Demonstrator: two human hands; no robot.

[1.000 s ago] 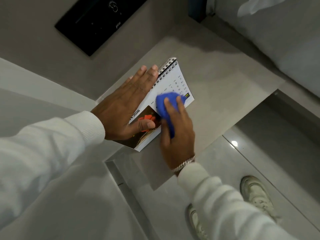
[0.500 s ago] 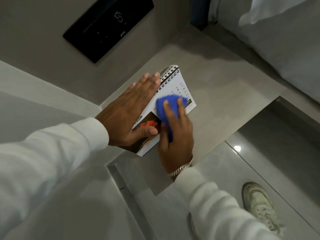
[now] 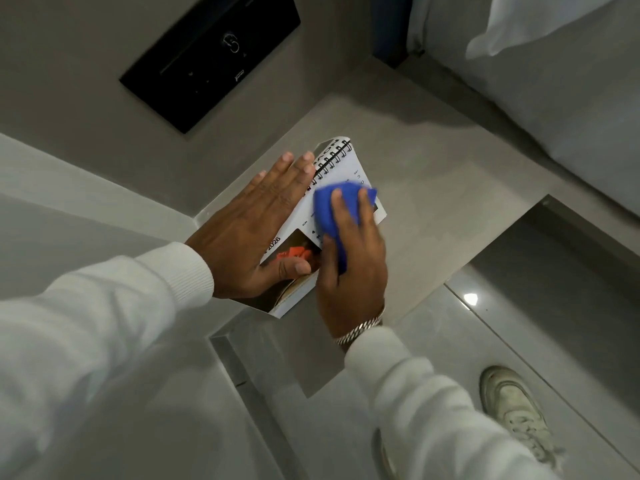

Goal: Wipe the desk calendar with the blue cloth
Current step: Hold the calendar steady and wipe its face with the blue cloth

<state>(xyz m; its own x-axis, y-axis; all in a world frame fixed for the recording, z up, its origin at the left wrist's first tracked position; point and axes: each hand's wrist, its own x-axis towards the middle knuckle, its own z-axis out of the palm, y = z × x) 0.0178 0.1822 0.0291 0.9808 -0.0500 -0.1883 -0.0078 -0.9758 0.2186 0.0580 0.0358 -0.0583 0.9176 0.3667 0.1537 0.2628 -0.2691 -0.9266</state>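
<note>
Calendar (image 3: 341,168) pinned flat on desk (image 3: 433,188) under open left hand (image 3: 249,230); cloth (image 3: 329,206) pressed beneath right hand (image 3: 353,258) fingers. Wiping underway; photo half near left thumb judged next.

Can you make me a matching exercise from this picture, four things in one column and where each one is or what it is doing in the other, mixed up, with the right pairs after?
Things:
1. left hand
2. right hand
3. blue cloth
4. black panel

Places or states:
A. mounted on the wall above the shelf
B. flat, palm down, on the desk calendar
C. pressed against the calendar page
D. gripping the cloth, bracelet at the wrist

Pairs: 1-B, 2-D, 3-C, 4-A
</note>
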